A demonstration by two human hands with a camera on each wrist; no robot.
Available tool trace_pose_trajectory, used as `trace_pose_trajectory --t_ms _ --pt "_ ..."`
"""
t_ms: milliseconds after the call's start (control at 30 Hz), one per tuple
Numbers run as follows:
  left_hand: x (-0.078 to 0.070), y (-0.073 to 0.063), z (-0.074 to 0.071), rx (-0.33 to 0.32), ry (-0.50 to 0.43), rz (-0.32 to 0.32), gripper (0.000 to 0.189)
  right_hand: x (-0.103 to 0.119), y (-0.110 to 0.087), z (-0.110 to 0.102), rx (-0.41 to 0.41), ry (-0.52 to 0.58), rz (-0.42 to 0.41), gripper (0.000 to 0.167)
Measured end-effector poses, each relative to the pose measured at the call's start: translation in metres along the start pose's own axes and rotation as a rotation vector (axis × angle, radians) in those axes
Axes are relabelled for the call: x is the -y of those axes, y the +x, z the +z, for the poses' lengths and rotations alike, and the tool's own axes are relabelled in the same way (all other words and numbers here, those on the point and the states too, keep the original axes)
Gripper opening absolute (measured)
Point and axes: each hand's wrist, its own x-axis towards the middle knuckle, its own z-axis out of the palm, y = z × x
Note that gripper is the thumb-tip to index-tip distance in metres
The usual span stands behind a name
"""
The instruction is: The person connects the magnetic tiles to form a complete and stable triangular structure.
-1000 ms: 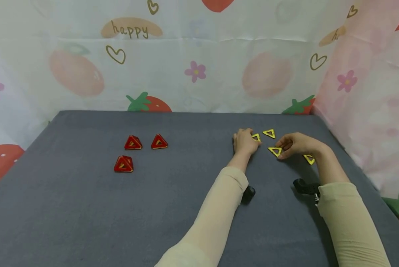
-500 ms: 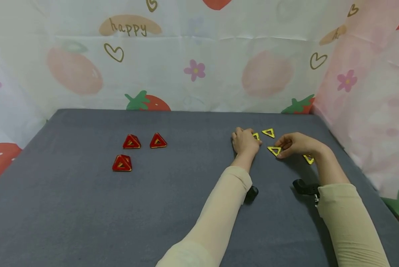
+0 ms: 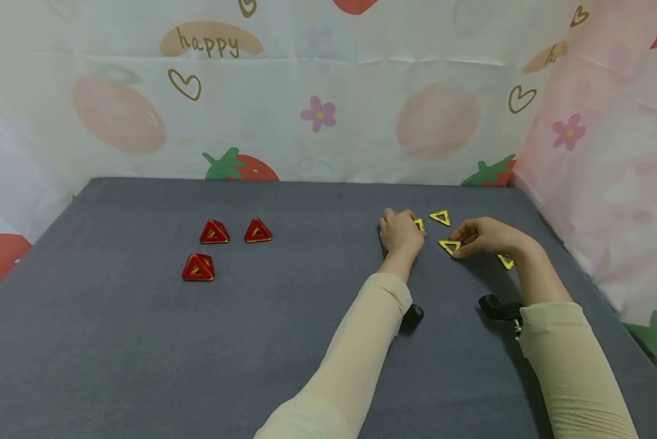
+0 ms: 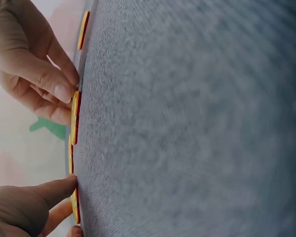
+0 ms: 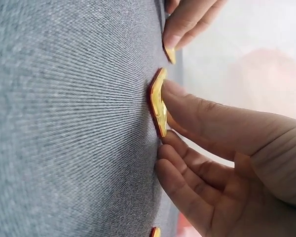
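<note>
My left hand (image 3: 401,233) reaches over the table and pinches a small yellow triangle tile (image 3: 419,224) between thumb and fingers, largely covering it. To its right, my right hand (image 3: 484,236) has thumb and fingertips at the edge of a second hollow yellow triangle (image 3: 449,246). Seen edge-on in the right wrist view, this triangle (image 5: 158,102) has a yellow top and a red underside. Another yellow triangle (image 3: 440,217) lies flat behind, between the hands. One more yellow triangle (image 3: 506,261) is partly hidden by the right wrist.
Three red, gold-edged pyramids stand at the left: a front one (image 3: 199,267), a back left one (image 3: 215,231) and a back right one (image 3: 258,230). Grey cloth (image 3: 141,341) covers the table. A printed fabric curtain (image 3: 361,140) hangs along the back and right side.
The head view drifts slightly, so everything sits a little further left. Both hands keep their places at the same two triangles; the pyramids have not moved.
</note>
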Motion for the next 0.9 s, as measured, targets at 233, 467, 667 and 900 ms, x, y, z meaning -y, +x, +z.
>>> trace_pose_trajectory --t_ms 233,467,667,900 --pt "0.001 0.003 0.000 0.020 -0.016 -0.006 0.036 0.001 0.002 0.002 -0.016 -0.005 -0.005 0.045" --pt "0.002 0.005 -0.001 0.025 -0.004 0.018 0.035 0.002 0.001 0.004 -0.038 -0.017 0.010 0.044" --pt "0.007 0.005 -0.009 0.013 -0.105 0.023 0.019 0.003 0.000 0.005 -0.036 -0.017 0.022 0.043" --pt "0.029 0.008 -0.041 0.092 -0.151 0.155 0.018 0.004 -0.001 0.002 -0.046 -0.026 0.015 0.040"
